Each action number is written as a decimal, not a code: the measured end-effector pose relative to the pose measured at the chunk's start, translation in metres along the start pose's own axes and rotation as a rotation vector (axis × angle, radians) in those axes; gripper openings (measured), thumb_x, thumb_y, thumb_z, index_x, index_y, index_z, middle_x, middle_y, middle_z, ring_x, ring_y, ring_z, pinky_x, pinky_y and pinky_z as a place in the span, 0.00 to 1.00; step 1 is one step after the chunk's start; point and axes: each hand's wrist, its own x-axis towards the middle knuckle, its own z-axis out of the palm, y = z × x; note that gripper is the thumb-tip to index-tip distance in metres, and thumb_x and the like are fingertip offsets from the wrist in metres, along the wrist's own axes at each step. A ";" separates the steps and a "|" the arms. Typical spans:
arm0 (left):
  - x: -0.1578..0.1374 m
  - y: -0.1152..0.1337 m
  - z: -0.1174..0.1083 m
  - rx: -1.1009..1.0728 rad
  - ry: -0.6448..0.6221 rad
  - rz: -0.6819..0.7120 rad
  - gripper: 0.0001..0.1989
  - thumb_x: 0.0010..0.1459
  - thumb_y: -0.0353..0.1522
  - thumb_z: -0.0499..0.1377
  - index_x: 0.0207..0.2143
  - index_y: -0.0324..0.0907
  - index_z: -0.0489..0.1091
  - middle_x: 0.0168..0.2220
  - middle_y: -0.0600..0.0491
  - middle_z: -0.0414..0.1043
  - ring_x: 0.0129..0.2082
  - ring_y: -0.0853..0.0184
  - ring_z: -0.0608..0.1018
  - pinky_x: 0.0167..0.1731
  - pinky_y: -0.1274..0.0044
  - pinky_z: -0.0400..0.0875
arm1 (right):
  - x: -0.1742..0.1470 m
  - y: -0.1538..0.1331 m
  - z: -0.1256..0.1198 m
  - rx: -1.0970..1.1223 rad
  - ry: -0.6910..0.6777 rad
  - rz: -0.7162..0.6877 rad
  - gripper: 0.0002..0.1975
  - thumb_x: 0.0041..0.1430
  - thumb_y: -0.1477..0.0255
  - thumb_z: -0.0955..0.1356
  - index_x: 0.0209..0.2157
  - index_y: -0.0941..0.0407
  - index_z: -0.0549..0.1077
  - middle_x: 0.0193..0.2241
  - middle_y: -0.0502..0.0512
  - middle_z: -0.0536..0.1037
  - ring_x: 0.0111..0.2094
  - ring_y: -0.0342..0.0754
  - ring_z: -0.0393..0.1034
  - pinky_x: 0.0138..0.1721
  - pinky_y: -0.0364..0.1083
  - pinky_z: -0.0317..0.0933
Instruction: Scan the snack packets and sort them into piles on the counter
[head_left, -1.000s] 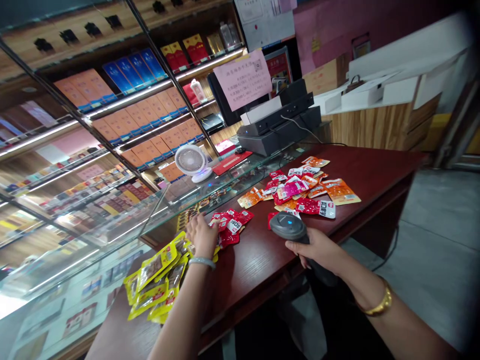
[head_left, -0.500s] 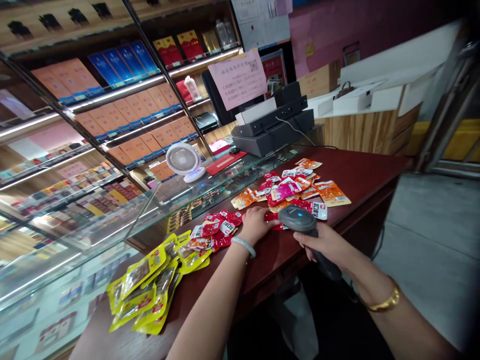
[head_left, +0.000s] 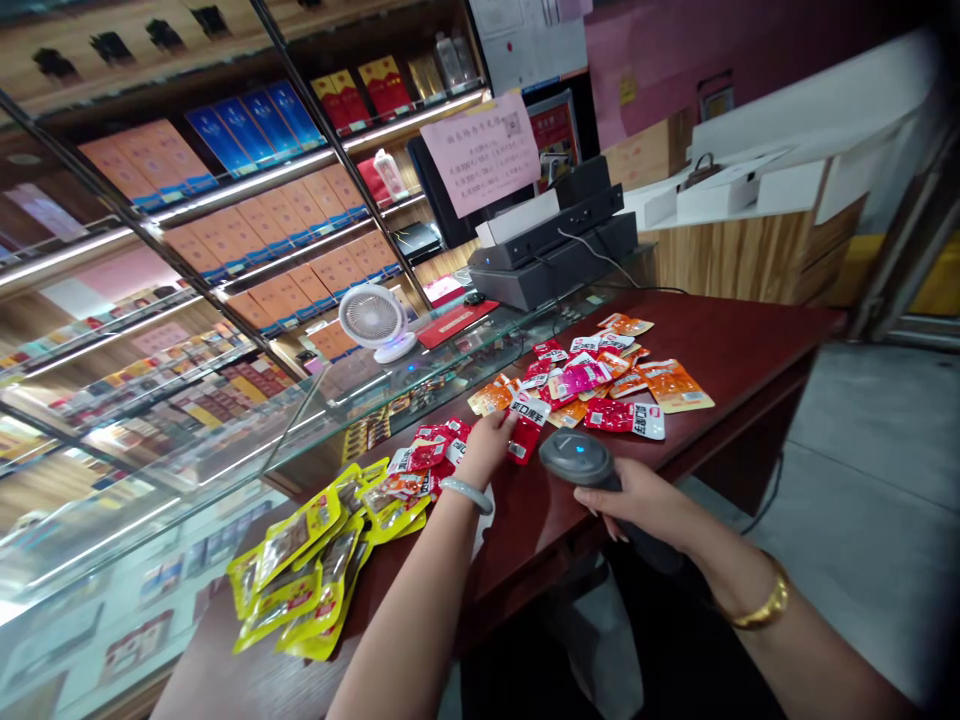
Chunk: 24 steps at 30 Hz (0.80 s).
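My right hand (head_left: 637, 500) is wrapped round the handle of a dark barcode scanner (head_left: 576, 458), whose head points left and shows a small blue light. With its fingers pinched, my left hand (head_left: 489, 445) grips the edge of a red and white snack packet (head_left: 528, 424), just left of the scanner head. Under and beside my left wrist lies a small heap of red packets (head_left: 426, 454). Yellow snack pouches (head_left: 315, 560) are piled nearer to me on the left. Beyond both hands is a mixed heap of red, pink and orange packets (head_left: 581, 378).
All the packets lie on a dark red wooden desk (head_left: 735, 340). A glass display counter (head_left: 300, 430) runs along its far left side. There stand a white fan (head_left: 373, 316) and dark checkout equipment (head_left: 555, 250) with a pink notice (head_left: 484, 155). Stocked shelves (head_left: 262, 230) rise behind.
My left hand has drawn back slightly left, and the red and white packet now shows raised in its fingers. The scanner has shifted a little left and down. The view has moved slightly.
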 end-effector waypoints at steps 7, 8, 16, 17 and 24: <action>-0.011 -0.016 0.001 -0.272 0.105 -0.009 0.17 0.61 0.42 0.53 0.25 0.41 0.66 0.20 0.58 0.62 0.21 0.72 0.62 0.24 0.78 0.56 | 0.004 -0.004 0.022 -0.031 -0.076 -0.009 0.19 0.55 0.58 0.72 0.36 0.59 0.68 0.18 0.43 0.69 0.14 0.39 0.64 0.16 0.39 0.58; -0.012 -0.016 0.001 -0.257 0.115 -0.009 0.16 0.61 0.41 0.54 0.24 0.41 0.65 0.20 0.58 0.62 0.20 0.73 0.62 0.23 0.78 0.55 | 0.004 -0.005 0.024 -0.037 -0.077 -0.005 0.18 0.55 0.58 0.72 0.35 0.59 0.68 0.17 0.43 0.68 0.14 0.40 0.64 0.16 0.39 0.57; -0.018 -0.030 -0.024 0.123 0.095 -0.096 0.18 0.65 0.42 0.50 0.35 0.42 0.74 0.31 0.50 0.77 0.31 0.65 0.76 0.32 0.77 0.64 | 0.004 -0.002 0.026 -0.060 -0.063 0.029 0.17 0.54 0.60 0.72 0.36 0.58 0.68 0.15 0.43 0.68 0.14 0.41 0.64 0.16 0.39 0.57; -0.021 -0.033 -0.034 0.222 0.092 -0.115 0.18 0.65 0.43 0.50 0.37 0.42 0.75 0.34 0.48 0.78 0.35 0.63 0.77 0.35 0.76 0.65 | 0.004 -0.001 0.025 -0.052 -0.064 0.030 0.17 0.54 0.60 0.72 0.36 0.59 0.68 0.15 0.43 0.68 0.14 0.41 0.64 0.16 0.39 0.57; -0.043 -0.076 -0.108 0.543 0.191 -0.313 0.22 0.65 0.45 0.47 0.52 0.47 0.72 0.47 0.45 0.79 0.48 0.53 0.78 0.45 0.68 0.66 | 0.008 0.000 0.023 -0.017 -0.060 0.058 0.18 0.53 0.60 0.73 0.35 0.58 0.67 0.16 0.43 0.68 0.14 0.40 0.64 0.16 0.39 0.57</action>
